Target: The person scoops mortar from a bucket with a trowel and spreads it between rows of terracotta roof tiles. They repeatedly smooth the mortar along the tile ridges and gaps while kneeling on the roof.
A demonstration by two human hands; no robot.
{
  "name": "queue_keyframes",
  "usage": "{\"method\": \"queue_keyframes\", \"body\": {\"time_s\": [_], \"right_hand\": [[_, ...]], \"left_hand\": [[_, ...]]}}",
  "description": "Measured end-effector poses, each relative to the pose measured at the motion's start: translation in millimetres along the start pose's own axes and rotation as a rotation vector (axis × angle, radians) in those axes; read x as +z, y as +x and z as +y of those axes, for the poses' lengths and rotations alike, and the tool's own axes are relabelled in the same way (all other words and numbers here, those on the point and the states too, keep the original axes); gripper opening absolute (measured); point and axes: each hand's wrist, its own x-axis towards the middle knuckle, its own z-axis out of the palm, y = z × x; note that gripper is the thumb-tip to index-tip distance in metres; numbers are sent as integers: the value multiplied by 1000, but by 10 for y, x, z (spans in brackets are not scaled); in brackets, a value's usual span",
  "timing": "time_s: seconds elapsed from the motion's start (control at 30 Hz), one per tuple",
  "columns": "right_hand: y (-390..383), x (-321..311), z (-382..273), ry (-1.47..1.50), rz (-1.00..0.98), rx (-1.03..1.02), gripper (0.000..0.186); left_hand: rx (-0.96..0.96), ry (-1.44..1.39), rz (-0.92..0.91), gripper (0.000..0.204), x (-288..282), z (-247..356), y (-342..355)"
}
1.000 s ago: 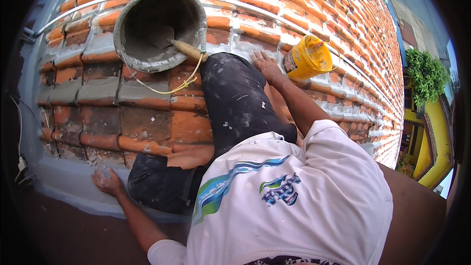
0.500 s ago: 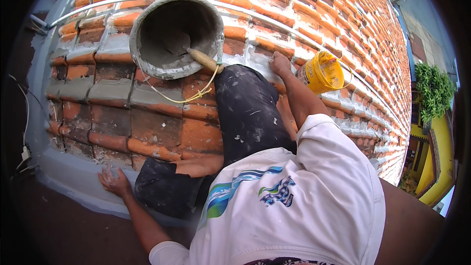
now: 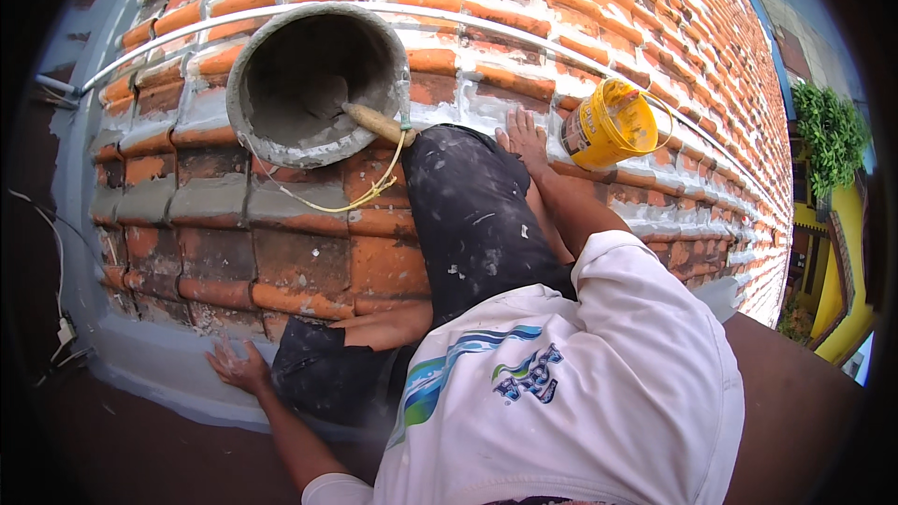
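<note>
My left hand [image 3: 240,367] rests with fingers spread on the grey coated strip [image 3: 168,365] along the lower edge of the tiles, holding nothing. On the orange roof tiles [image 3: 383,257] beside my knee, my right hand [image 3: 527,140] lies flat with its fingers stretched out. Just right of it stands a yellow bucket [image 3: 599,131] with a wire handle. Ahead and to the left, a grey mortar-crusted bucket [image 3: 245,112] tilts its mouth toward me. A trowel with a wooden handle [image 3: 374,122] leans in it, the blade partly in shadow. Yellow cord [image 3: 369,194] hangs from its rim.
A white pipe [image 3: 449,15] runs across the tiles beyond the buckets. Grey mortar bands [image 3: 210,199] cover several tile joints. A thin white cable [image 3: 58,252] lies at the far left. A green tree [image 3: 830,136] and a yellow building [image 3: 837,271] show below, past the roof's right side.
My right hand has gone from curled fingers to lying flat, slightly nearer and further left. The left hand stays on the grey strip. The view has shifted a little.
</note>
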Motion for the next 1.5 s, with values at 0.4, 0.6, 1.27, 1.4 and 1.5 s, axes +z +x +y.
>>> {"method": "queue_keyframes", "body": {"time_s": [0.4,0.6,1.27,1.4,1.5], "right_hand": [[42,-60,32,-69,-108,-13,78],[359,-99,136,13,-430,63,91],[658,-245,289,60,-674,-62,110],[668,-273,336,28,-662,-143,110],[754,-354,321,39,-686,-195,107]], "left_hand": [[-13,43,-63,51,59,-41,35],[8,-95,57,46,10,1,-54],[-232,-99,152,69,177,234,-1191],[-290,-91,12,70,-88,807,-2188],[-344,-112,-82,71,-426,1237,-2690]]}}
